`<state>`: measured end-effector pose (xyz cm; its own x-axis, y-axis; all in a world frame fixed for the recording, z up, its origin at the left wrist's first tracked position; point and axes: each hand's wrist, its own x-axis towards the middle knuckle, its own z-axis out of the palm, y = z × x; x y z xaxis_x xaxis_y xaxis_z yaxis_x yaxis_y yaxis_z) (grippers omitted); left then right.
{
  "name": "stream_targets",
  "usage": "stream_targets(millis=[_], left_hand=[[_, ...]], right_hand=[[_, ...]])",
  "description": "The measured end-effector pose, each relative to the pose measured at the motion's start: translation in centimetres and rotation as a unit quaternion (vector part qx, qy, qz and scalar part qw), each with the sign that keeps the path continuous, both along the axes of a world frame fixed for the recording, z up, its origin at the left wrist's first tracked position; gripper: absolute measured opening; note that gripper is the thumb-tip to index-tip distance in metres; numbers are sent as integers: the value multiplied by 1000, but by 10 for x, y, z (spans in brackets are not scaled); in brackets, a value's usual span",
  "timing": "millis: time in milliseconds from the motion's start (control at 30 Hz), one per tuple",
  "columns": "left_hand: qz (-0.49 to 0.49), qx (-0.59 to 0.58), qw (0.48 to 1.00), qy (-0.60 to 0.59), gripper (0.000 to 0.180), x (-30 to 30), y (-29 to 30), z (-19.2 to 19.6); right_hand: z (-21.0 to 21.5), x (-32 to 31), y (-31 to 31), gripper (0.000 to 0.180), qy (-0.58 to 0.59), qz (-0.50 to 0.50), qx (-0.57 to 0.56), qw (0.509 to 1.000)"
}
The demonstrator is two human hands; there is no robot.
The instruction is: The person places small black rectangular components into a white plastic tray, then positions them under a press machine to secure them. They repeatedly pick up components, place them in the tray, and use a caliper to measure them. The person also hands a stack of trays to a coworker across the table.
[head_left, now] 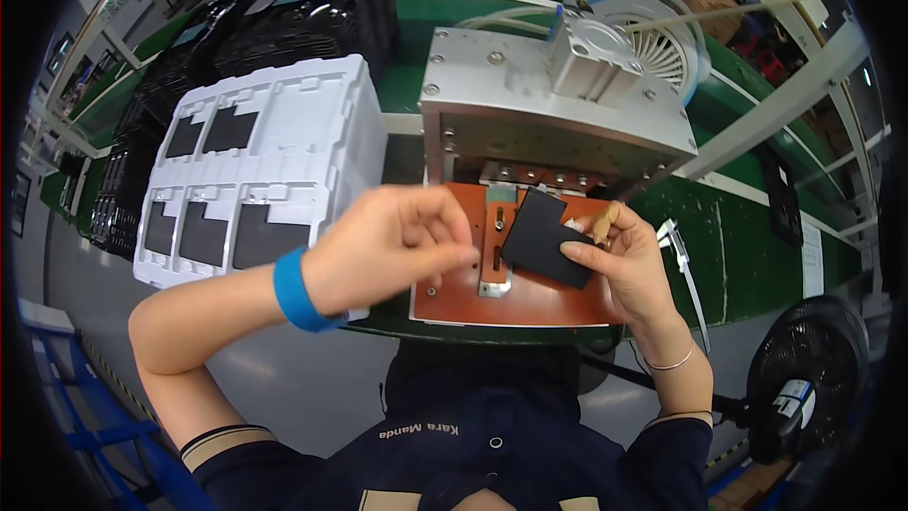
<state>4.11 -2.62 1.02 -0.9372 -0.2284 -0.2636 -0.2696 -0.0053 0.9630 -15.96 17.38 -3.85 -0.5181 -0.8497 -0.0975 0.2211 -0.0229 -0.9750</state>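
My right hand (629, 255) pinches a flat black piece (547, 244) with a notched corner, thumb on top. Tan covers sit on some of its fingertips, and a small whitish bit shows at the notch. The piece is tilted over an orange base plate (454, 301), beside a slotted metal-and-orange fixture (497, 237). To the left of that fixture, my left hand (392, 241) hovers with curled fingers and the thumb close to them. Whether anything small is between those fingers is hidden. A blue band (298, 291) circles the left wrist.
A silver press (515, 71) with a cylinder stands behind the base plate. On the left, a white tray stack (312, 123) holds several similar black pieces, with black trays (312, 24) behind. A caliper (686, 270) lies right of the plate; a black fan (809, 360) stands lower right.
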Motion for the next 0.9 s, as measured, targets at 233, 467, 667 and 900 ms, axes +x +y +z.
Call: stream_targets(millis=[233,467,667,900], left_hand=[[10,-97,995,14,15,-21,-13,8],[-50,-50,997,-15,27,-36,13,4],[-68,29,991,-109,27,-61,27,-10],[-128,58,984,-108,26,-77,42,-18]], right_hand=[[0,-2,18,31,6,-34,17,999],[6,7,18,29,7,-16,-13,1000],[3,4,22,23,-26,-5,-10,1000],[21,-18,18,38,6,60,124,990]])
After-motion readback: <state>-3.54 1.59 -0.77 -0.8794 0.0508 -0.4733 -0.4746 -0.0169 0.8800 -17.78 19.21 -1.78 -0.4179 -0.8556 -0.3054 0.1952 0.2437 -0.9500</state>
